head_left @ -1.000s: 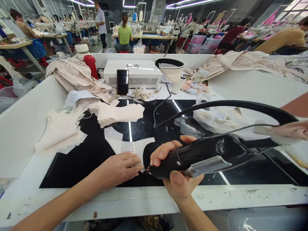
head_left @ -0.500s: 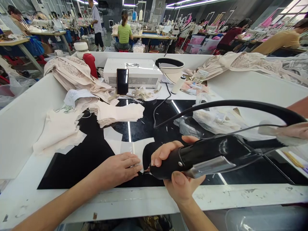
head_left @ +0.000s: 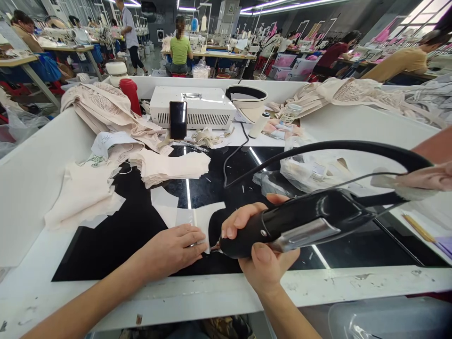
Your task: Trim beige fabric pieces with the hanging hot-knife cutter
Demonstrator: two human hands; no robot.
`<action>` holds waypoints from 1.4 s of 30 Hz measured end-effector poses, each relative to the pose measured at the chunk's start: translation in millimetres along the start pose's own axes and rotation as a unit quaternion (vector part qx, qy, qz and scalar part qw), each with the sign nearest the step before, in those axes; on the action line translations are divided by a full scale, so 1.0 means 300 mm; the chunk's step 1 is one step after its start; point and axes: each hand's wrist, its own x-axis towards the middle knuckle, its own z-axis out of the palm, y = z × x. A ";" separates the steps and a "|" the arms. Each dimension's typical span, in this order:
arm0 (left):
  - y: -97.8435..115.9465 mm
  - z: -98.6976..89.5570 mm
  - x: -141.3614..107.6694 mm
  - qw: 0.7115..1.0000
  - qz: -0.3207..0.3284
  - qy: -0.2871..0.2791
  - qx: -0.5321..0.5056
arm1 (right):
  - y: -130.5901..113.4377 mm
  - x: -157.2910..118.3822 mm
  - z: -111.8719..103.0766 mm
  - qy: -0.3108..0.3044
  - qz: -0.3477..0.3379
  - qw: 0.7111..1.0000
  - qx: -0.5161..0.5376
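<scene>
On the black sheet laid over the table, I see the pale fabric piece spread flat, its near end partly under the left hand. That hand's fingers lie close together over it; something metallic glints between them, but I cannot tell whether its grip pinches anything. The right hand has its grip wrapped around the black handheld tool, thumb below and fingers over the front end, its narrow tip just beside the piece's curved edge.

I'd judge this piece partway through handling, since tip and fingers are both at it; no finished edge is clear to me. Beyond it sits a neat stack of pale pieces, with a looser pile to the left. Whether either is done or waiting, I cannot tell, so the amount left is unknown.
</scene>
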 end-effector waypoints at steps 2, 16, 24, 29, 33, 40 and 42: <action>-0.001 -0.001 0.003 1.000 0.003 0.000 -0.003 | 0.002 -0.002 0.001 -0.002 -0.004 1.000 0.000; -0.001 -0.007 0.005 1.000 -0.001 0.017 -0.004 | 0.005 -0.012 -0.001 -0.003 0.001 1.000 -0.027; -0.005 -0.013 0.007 1.000 -0.003 0.015 -0.008 | 0.013 -0.006 0.012 0.003 -0.011 1.000 -0.011; -0.002 -0.020 0.012 1.000 -0.005 0.004 -0.005 | 0.012 -0.006 0.011 -0.004 -0.008 1.000 -0.015; -0.003 -0.030 0.017 1.000 -0.003 -0.003 -0.010 | 0.009 -0.008 0.009 -0.001 -0.008 0.999 -0.034; -0.008 -0.035 0.022 1.000 0.001 0.003 -0.014 | 0.012 -0.011 0.015 0.002 -0.005 1.000 -0.018; -0.008 -0.032 0.021 1.000 0.004 0.006 -0.013 | 0.014 -0.011 0.014 0.000 -0.005 1.000 -0.022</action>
